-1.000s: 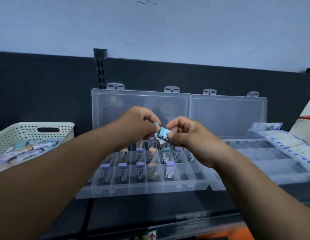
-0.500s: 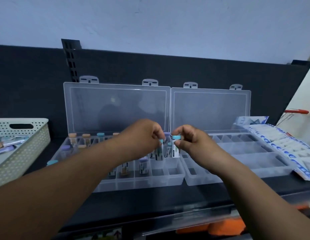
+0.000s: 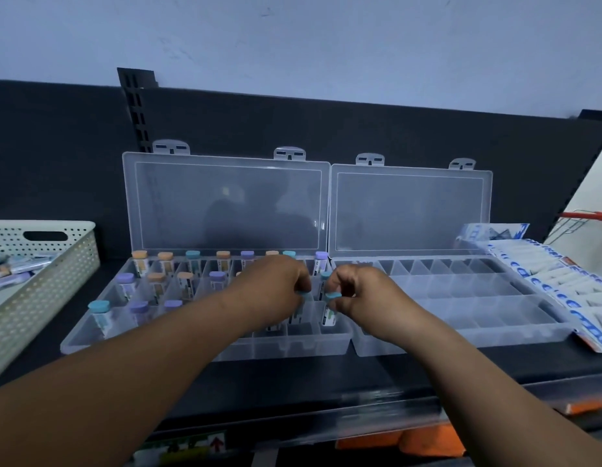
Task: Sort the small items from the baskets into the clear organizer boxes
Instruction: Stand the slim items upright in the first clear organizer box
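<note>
having dropped into the left organizer box (image 3: 303, 348), left hand (image 3: 276, 288) and right hand (image 3: 356, 294) each pinch a teal tube (image 3: 330, 310) by its cap, standing it in a cell, nearly sorted

Basket (image 3: 40, 264) left of two organizer boxes (image 3: 205, 345)

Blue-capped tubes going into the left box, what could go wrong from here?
The right hand pinches the right tube only by its cap in the left organizer box's end compartment; a slip could tip it over the wall. The left hand hides the slot for the left tube, so it might knock the purple-capped tube behind.
</note>
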`<state>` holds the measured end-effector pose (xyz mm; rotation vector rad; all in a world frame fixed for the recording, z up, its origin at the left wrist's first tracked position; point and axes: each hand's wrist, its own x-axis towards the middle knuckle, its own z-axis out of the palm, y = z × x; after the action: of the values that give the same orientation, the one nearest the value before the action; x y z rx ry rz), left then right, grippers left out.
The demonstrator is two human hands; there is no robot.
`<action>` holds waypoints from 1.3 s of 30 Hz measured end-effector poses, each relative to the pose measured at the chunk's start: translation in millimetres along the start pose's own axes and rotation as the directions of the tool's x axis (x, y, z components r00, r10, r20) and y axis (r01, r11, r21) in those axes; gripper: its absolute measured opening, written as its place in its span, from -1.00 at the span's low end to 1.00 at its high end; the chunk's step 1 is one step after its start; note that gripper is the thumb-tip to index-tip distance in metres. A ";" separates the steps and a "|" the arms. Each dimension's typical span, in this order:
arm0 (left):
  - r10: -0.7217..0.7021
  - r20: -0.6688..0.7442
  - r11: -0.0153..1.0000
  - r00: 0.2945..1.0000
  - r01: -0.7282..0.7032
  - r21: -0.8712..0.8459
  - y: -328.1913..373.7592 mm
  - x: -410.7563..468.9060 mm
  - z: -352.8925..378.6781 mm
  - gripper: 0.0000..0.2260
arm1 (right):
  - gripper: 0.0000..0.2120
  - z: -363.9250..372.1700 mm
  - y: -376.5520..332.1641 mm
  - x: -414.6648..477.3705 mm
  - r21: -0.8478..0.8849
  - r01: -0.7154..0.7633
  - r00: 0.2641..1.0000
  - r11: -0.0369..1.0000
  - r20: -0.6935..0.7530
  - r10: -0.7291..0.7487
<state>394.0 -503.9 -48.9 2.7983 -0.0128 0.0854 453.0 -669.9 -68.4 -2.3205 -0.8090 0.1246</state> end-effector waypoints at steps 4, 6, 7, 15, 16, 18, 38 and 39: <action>0.009 -0.004 1.000 1.000 -0.009 0.017 -4.3 1.5 7.4 -0.81 | -0.74 3.8 1.9 2.7 -0.034 -0.005 1.000 0.999 0.014 0.006; 0.009 -0.003 1.000 1.000 -0.009 0.019 -5.1 1.0 9.0 -0.81 | -0.74 4.4 1.4 3.4 -0.053 -0.004 1.000 0.999 0.014 0.005; 0.009 -0.003 1.000 1.000 -0.008 0.017 -5.4 1.0 9.3 -0.81 | -0.74 4.1 0.6 3.8 -0.064 -0.001 1.000 0.998 0.017 0.002; 0.028 0.027 0.999 0.999 -0.029 0.013 -6.9 -0.4 10.1 -0.74 | -0.77 3.0 -2.8 1.6 -0.124 0.013 0.999 0.992 0.034 -0.009; 0.028 0.028 1.000 0.999 -0.028 0.011 -7.3 -0.6 10.0 -0.74 | -0.80 2.8 -3.0 0.8 -0.126 0.011 0.999 0.992 0.034 -0.007; 0.026 0.032 1.000 0.999 -0.026 0.005 -7.5 -1.4 9.5 -0.71 | -0.84 2.2 -3.4 -0.3 -0.132 0.006 1.000 0.991 0.031 -0.002; -0.008 -0.328 0.960 0.945 0.099 0.262 -85.0 -60.6 -82.3 -0.55 | -0.38 12.3 -110.6 25.3 -0.505 0.287 0.955 0.814 0.080 -0.287; -0.026 -0.351 0.953 0.936 0.130 0.274 -95.3 -68.9 -90.0 -0.53 | -0.36 18.7 -120.7 29.3 -0.501 0.312 0.947 0.807 0.097 -0.306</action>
<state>321.8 -384.1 -0.3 3.0313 0.2144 0.6038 408.4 -571.7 -4.1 -2.6271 -1.3501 -0.2542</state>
